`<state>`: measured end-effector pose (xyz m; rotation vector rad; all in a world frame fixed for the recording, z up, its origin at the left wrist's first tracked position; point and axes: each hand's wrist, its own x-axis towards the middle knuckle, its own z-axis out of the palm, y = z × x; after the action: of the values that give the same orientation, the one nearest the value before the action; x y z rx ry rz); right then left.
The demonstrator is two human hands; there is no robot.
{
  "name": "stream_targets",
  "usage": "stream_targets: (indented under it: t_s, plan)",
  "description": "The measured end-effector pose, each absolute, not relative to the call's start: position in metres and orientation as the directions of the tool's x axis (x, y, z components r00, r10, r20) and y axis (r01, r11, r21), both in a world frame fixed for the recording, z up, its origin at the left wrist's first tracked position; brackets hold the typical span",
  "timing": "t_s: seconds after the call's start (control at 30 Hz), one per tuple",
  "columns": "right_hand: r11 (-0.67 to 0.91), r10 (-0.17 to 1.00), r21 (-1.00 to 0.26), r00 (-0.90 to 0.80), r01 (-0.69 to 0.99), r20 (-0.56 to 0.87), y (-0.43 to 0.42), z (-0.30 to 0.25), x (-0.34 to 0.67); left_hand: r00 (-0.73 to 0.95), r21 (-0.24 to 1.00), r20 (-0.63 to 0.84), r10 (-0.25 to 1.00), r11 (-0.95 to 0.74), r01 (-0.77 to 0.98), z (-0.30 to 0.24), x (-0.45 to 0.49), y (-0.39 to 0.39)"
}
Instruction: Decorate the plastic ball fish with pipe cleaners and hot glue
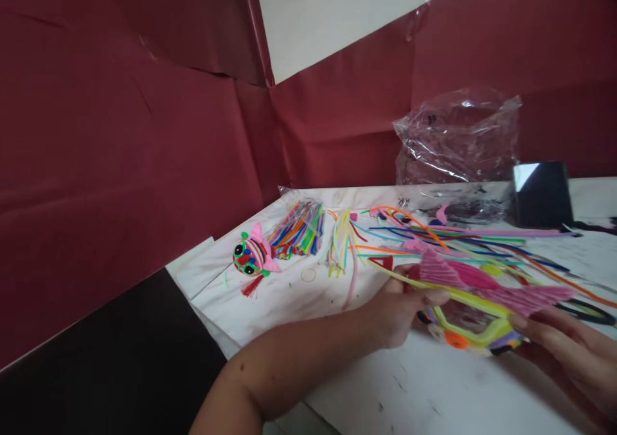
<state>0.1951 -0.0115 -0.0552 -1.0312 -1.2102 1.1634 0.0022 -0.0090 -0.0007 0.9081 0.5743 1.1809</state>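
Both hands hold a colourful pipe-cleaner craft piece [475, 273] with pink fin-like parts, a yellow rim around an opening, and orange, purple and black bits underneath. My left hand [399, 313] closes on its left end, the thumb lying along a yellow pipe cleaner [448, 292] that runs over the rim and sticks out to the left. My right hand [562, 345] grips the right end, thumb at the rim and fingers partly hidden beneath. Just behind the hands, loose pipe cleaners [482, 245] in several colours lie spread out.
A finished-looking fish-like craft [250, 255] with a red tassel lies at the left, beside a bagged bundle of pipe cleaners [301, 229] and a smaller pale bunch [341, 242]. Behind stand a clear plastic bag [457, 142] and a dark tablet-like object [542, 194]. Maroon sheeting [337, 126] walls the white table [284, 306].
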Motion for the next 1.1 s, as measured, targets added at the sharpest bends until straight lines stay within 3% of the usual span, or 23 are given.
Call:
stream_targets:
  t_s: [0.1, 0.17, 0.53, 0.8, 1.1]
  plan:
    - [-0.014, 1.000, -0.977, 0.014, -0.212, -0.017, -0.019, -0.039, 0.188, 0.290, 0.848, 0.108, 0.951, 0.064, -0.527, -0.006, 0.001, -0.006]
    - [-0.048, 0.999, -0.969, -0.029, -0.241, -0.042, -0.026, -0.024, 0.182, 0.288, 0.862, 0.093, 0.953, 0.068, -0.502, -0.008, 0.001, -0.005]
    - [0.202, 0.950, -0.945, -0.182, -0.259, 0.253, -0.030, -0.001, 0.178, 0.298, 0.889, 0.169, 0.939, -0.016, -0.457, 0.004, 0.000, -0.011]
    - [0.264, 0.949, -0.946, -0.125, -0.188, 0.290, -0.027, -0.007, 0.180, 0.255, 0.904, 0.193, 0.948, -0.070, -0.422, -0.001, 0.004, -0.013]
    - [0.202, 0.969, -0.964, -0.110, -0.172, 0.223, -0.030, -0.011, 0.179, 0.223, 0.960, 0.151, 0.963, -0.090, -0.264, 0.000, 0.007, -0.017]
